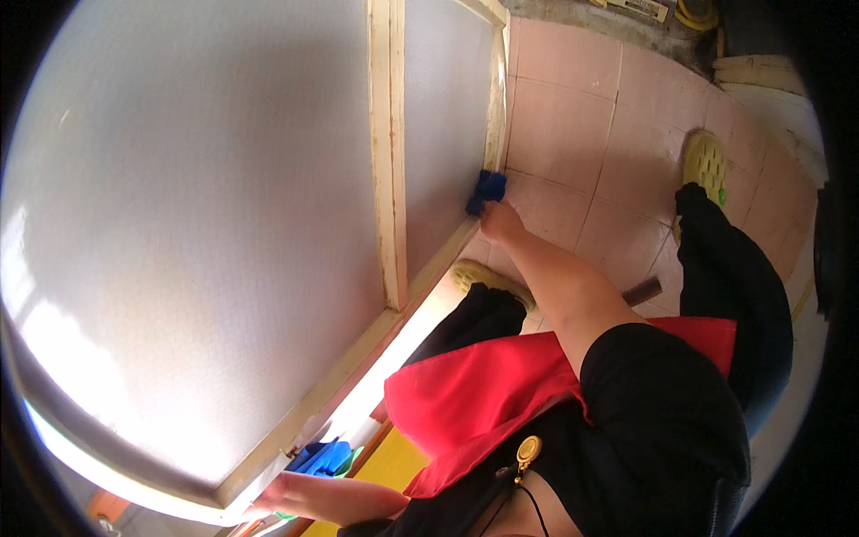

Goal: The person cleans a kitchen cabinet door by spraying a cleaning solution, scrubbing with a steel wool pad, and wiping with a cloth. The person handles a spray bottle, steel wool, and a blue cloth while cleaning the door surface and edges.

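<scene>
A door with frosted panels and a worn cream frame spans the left of the view. My right hand grips a dark blue cloth, pressed against the lower corner of the frame, close to the floor. At the bottom left, my left hand holds the door's edge; glare and the edge hide its fingers. Just above that wrist hang blue and green cloths. A red apron covers my front, over black clothes.
Pink floor tiles surround my yellow-green clogs. A small brown block lies between my legs. Along the far wall are a pale bucket-like container and a yellow coiled object. A yellow panel stands beside my left arm.
</scene>
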`<action>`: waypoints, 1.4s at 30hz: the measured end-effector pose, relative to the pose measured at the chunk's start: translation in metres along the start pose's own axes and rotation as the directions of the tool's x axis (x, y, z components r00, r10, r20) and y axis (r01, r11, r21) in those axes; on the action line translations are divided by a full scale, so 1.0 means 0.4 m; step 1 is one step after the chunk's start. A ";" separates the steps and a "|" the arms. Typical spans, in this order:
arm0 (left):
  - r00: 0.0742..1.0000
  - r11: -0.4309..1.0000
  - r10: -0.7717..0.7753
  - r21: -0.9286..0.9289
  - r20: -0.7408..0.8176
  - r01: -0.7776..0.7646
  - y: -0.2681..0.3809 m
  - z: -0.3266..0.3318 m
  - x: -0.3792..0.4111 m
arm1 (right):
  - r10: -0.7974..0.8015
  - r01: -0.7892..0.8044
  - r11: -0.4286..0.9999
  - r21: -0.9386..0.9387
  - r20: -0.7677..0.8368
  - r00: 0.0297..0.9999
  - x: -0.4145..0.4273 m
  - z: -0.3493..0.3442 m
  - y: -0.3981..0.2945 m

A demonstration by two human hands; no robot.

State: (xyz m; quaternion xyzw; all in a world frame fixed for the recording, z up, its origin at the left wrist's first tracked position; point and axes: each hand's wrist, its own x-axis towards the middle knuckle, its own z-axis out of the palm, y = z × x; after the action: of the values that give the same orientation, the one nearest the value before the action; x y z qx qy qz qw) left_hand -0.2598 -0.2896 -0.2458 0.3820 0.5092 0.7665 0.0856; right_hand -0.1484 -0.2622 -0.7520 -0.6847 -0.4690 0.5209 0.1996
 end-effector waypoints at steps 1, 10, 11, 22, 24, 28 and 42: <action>1.000 1.000 -0.001 0.017 0.005 0.000 -0.001 0.021 0.006 | 0.011 -0.010 1.000 0.027 -0.026 1.000 -0.001 0.023 -0.006; 0.960 0.997 -0.070 0.046 0.271 0.060 -0.002 0.114 0.035 | -0.333 0.295 0.659 0.692 -0.083 0.939 -0.168 -0.108 -0.290; 0.970 0.997 -0.051 0.061 0.237 0.038 -0.005 0.107 0.030 | -0.267 0.150 0.451 0.880 -0.028 0.963 -0.224 -0.178 -0.373; 0.594 0.997 0.076 -0.043 0.801 -0.070 0.030 0.016 0.087 | 0.690 -0.085 -0.163 0.983 0.175 0.703 0.073 -0.110 -0.171; 0.530 0.998 0.068 -0.064 0.845 -0.027 0.035 -0.019 0.089 | 0.606 0.207 -0.188 0.960 -0.053 0.794 0.088 -0.212 -0.263; 0.919 0.990 0.119 0.030 0.377 -0.141 0.015 0.078 -0.032 | 0.253 0.710 0.227 0.667 -0.744 0.618 0.041 -0.505 -0.428; 0.979 0.961 0.202 0.186 0.028 -0.203 0.026 0.117 -0.079 | 0.316 0.134 -0.051 0.990 -0.111 0.942 0.211 -0.451 -0.159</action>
State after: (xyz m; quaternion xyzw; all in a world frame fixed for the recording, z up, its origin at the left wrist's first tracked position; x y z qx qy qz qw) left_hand -0.2039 -0.2774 -0.2439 0.4416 0.5372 0.7180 -0.0276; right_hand -0.0121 -0.1211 -0.6799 -0.4280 0.1389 0.5950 0.6660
